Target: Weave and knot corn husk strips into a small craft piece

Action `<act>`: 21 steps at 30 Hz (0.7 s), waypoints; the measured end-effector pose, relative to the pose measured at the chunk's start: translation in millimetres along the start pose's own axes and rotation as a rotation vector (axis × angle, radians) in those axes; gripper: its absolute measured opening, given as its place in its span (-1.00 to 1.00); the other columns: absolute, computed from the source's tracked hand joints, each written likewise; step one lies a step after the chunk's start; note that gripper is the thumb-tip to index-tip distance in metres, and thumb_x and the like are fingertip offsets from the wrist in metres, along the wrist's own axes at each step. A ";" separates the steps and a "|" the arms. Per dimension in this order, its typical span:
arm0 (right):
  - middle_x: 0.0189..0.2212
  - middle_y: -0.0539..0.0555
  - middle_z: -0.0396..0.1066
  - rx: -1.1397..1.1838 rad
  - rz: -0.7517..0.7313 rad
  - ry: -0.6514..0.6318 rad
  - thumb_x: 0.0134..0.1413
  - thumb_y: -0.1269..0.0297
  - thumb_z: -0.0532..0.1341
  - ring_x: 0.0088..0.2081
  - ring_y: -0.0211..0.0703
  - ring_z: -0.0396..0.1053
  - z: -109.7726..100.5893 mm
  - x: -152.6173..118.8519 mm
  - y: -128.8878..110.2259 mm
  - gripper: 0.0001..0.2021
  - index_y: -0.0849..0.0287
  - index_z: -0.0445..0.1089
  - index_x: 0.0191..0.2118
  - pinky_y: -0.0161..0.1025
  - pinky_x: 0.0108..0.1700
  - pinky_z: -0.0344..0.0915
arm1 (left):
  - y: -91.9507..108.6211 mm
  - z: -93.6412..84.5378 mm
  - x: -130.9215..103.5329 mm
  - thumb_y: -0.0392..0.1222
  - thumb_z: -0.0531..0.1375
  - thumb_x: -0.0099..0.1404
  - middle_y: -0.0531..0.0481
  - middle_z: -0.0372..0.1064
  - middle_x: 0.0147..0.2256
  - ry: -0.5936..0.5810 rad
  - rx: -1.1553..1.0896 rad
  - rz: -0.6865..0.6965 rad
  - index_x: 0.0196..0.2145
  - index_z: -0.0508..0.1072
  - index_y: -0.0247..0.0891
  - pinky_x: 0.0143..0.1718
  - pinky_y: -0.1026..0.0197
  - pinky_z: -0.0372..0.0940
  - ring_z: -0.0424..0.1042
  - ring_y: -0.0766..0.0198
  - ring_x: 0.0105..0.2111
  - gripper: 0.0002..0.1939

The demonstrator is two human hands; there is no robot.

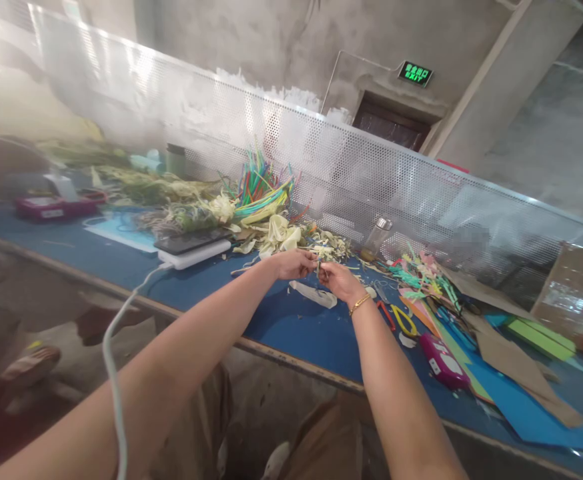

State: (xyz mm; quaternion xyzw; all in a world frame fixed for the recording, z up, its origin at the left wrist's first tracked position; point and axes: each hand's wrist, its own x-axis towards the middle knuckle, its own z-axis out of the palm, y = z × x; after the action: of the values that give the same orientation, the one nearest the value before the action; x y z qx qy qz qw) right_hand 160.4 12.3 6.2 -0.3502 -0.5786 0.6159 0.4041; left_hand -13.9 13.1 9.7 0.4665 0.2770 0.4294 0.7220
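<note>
Over the blue tabletop, my left hand [297,265] and my right hand [340,280] nearly meet, fingers pinched. Whatever small thing they hold between them is too small to name. Just below lies a pale, flat, husk-like strip [313,294]. Behind the hands is a heap of pale dried husks [282,235] with small scraps [334,245] to its right. Red-handled [386,315] and yellow-handled [403,320] tools rest close to my right wrist, which wears a gold-coloured bracelet [359,303].
A white power bank-like box [196,255] with a cable stands left. Colourful pipe-cleaner-like stems [264,187] and a glass bottle [376,239] are near the perforated metal divider [291,143]. Coloured paper [516,400] and a purple device [444,361] lie right. A blurred person sits left.
</note>
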 end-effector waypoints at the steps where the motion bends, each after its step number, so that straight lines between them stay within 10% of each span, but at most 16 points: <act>1: -0.60 -0.08 0.30 0.000 0.002 0.008 -0.27 0.19 0.35 -0.50 -0.31 0.18 -0.4 0.0 -0.2 -0.78 0.17 0.35 -0.49 -0.29 -0.38 0.11 | 0.2 0.0 0.1 -0.48 0.34 -0.07 0.08 0.29 -0.60 0.000 -0.001 0.004 -0.46 0.41 -0.36 -0.55 0.39 0.16 0.28 0.45 -0.60 -0.79; 21: -0.63 -0.07 0.31 -0.340 -0.111 0.207 -0.35 0.10 0.35 -0.53 -0.33 0.16 -2.3 8.2 9.1 -0.70 0.23 0.38 -0.52 -0.30 -0.39 0.08 | -4.2 1.7 2.0 -0.35 0.32 -0.13 0.11 0.24 -0.64 0.228 0.456 0.137 -0.42 0.42 -0.31 -0.65 0.30 -0.11 0.06 0.47 -0.68 -0.75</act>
State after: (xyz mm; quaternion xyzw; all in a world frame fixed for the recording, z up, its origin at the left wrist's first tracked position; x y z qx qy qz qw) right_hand 158.2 20.7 -2.8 -0.4424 -0.6481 0.4468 0.4296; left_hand -10.1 13.3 6.5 0.5836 0.4139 0.4533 0.5317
